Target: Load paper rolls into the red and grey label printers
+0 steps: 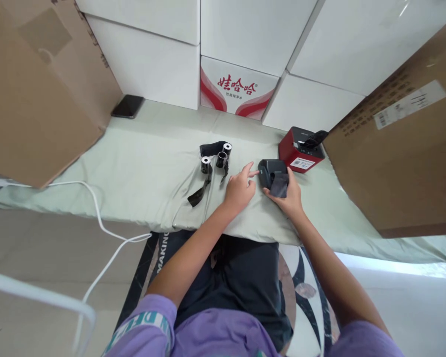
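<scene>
A short-sleeved purple shirt point(223, 334) lies nearest the camera, above dark trousers point(245, 282). At lower left, a thick, blurred white bar point(37, 295) crosses the view, and a thin white cable point(106, 229) loops up over the edge of a table covered in pale green cloth point(141, 163).

A large brown cardboard box point(40, 109) fills the table's left end, with a flat black phone point(128, 106) against its far corner; a second brown cardboard carton point(405, 148) closes off the right. White boxes point(144, 64) stack along the back, one printed with red characters and red swooshes. A red, black-topped cube point(288, 149) bearing a loose dark object point(315, 139) stands just beyond the right hand point(293, 198). Three small black rolls point(204, 167), with dark strips point(198, 197) trailing, sit beyond and to the left of the left hand point(240, 189).

The compact black handheld device point(266, 171) is between the hands. The right hand wraps its near and right sides, holding it, while a dark flap point(279, 185) hangs from its near face. The left hand is empty, fingers spread, its index fingertip at the device's left side; contact is too small to tell.
</scene>
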The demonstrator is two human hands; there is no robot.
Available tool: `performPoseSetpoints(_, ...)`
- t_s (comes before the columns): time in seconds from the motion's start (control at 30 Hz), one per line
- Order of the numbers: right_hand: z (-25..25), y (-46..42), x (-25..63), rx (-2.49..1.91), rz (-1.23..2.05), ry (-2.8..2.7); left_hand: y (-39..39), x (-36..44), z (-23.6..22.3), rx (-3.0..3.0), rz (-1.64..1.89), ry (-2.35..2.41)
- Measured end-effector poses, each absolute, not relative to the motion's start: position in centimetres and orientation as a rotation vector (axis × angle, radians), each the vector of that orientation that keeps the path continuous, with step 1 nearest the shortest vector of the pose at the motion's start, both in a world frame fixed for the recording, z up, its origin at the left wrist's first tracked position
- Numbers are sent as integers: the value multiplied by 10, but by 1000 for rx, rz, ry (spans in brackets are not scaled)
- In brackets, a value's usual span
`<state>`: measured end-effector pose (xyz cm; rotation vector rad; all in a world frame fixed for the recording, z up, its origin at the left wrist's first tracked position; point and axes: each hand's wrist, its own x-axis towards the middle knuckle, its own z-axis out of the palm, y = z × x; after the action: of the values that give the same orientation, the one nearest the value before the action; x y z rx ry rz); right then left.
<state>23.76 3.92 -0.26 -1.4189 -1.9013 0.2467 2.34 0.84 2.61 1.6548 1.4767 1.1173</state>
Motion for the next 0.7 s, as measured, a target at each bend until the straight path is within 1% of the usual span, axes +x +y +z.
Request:
performPoseSetpoints(0.13,3,35,241,-1442,235,-1851,-4,-6,53,1668,1310,1448)
performPoseSetpoints(0.3,7,28,293,-1579,141,-1737,-18,-52,77,1673,1416,1533)
performPoseSetpoints(0.5,-4,31,346,-1734,107,-1682,19,-94,83,1717,1442,1669)
performPoseSetpoints(0.6,10,27,359,-1912,240,-1739,45,-108,84,1676,1429,1723)
performPoseSetpoints(0.7,46,23,381,-2126,561,-1868,64,-104,87,1647,1459,1697)
